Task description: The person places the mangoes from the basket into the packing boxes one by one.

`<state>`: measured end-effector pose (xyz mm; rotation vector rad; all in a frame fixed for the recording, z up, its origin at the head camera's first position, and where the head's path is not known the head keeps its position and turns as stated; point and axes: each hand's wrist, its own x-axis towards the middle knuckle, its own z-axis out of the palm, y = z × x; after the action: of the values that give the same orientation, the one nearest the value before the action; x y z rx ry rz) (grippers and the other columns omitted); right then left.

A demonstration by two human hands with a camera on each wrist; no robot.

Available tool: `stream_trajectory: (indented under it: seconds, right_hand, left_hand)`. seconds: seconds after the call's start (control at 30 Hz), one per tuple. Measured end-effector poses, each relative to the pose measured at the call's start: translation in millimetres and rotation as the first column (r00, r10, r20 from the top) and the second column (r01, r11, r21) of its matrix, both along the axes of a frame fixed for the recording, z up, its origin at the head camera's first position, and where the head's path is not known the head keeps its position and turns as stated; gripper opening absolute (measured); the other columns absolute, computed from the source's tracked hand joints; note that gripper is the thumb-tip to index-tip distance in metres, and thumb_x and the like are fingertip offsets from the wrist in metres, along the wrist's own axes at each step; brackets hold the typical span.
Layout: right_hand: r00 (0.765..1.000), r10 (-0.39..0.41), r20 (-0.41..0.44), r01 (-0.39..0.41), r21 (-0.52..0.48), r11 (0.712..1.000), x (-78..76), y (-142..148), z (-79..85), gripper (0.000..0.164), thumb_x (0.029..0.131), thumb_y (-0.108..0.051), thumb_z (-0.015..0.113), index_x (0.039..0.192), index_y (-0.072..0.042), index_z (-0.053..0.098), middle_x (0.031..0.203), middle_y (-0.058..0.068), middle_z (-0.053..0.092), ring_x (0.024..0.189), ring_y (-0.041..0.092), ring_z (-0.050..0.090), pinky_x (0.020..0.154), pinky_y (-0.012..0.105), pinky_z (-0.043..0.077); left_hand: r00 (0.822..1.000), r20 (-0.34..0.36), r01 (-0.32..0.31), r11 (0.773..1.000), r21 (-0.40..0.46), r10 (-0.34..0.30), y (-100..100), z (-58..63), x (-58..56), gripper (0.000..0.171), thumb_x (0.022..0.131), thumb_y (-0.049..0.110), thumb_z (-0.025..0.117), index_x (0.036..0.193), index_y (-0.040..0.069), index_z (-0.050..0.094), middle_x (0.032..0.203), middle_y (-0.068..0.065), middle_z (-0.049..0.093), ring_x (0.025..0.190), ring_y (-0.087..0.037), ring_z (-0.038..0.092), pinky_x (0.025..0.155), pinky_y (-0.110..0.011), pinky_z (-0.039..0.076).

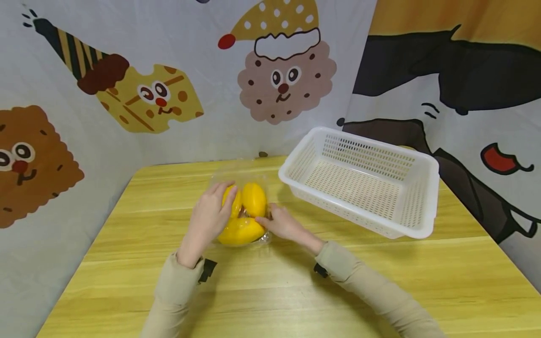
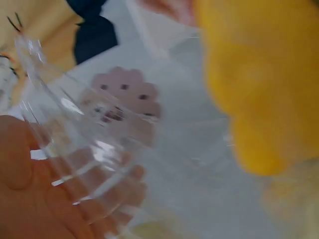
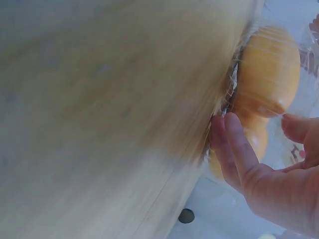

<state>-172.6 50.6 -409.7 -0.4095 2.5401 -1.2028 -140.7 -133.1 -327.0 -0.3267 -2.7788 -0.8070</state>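
Three yellow fruits, mango-like in shape, sit in a clear plastic bag (image 1: 265, 238) on the wooden table. Two are at the back, the left one (image 1: 232, 206) partly covered by a hand and the right one (image 1: 254, 199) in plain sight. The third fruit (image 1: 240, 232) lies across the front. My left hand (image 1: 204, 216) grips the bag's left side, thumb and fingers about the left fruit; clear film lies over its fingers (image 2: 112, 191) in the left wrist view. From the right, my right hand (image 1: 282, 223) holds the bag, its thumb at the front fruit and its fingers (image 3: 239, 144) along the side.
A white perforated plastic basket (image 1: 359, 218) stands on the table (image 1: 270, 295) to the right of the bag. Behind the table hangs a cloth (image 1: 220, 136) printed with cartoon food.
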Motion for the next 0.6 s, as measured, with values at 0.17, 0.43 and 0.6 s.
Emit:
stream_trajectory:
  seconds: [0.17,0.43,0.6]
  right_hand:
    - [0.998,-0.024,0.065,0.025,-0.013,1.000,-6.7,5,0.4,0.046,0.100,-0.031,0.046,0.129,0.004,0.051,0.089,0.013,0.067,0.069,0.016,0.060,0.057,0.027,0.052]
    - [0.980,-0.067,0.190,0.096,-0.151,0.984,-10.8,9,0.2,0.059,0.104,-0.041,0.026,0.135,0.005,0.047,0.114,0.022,0.067,0.099,0.030,0.069,0.087,0.039,0.057]
    - [0.989,-0.030,0.142,0.039,-0.062,0.997,-7.5,6,2.3,0.058,0.102,-0.046,0.028,0.131,-0.003,0.055,0.111,0.015,0.070,0.095,0.025,0.069,0.092,0.042,0.053]
  left_hand:
    - [0.999,0.035,-0.009,0.999,0.048,0.008,-12,-22.4,-12.5,0.046,0.102,0.032,0.040,0.132,-0.001,0.051,0.136,-0.023,0.051,0.127,-0.040,0.047,0.104,-0.055,0.041]
    - [0.990,0.111,-0.079,0.996,-0.032,0.082,-18,-45.7,-19.5,0.058,0.098,0.031,0.049,0.140,-0.007,0.037,0.147,-0.031,0.033,0.135,-0.046,0.034,0.111,-0.057,0.032]
    - [0.972,0.181,-0.141,0.987,-0.077,0.153,-17,-49.7,-19.6,0.068,0.097,0.037,0.048,0.144,-0.008,0.027,0.150,-0.033,0.025,0.131,-0.052,0.035,0.104,-0.062,0.038]
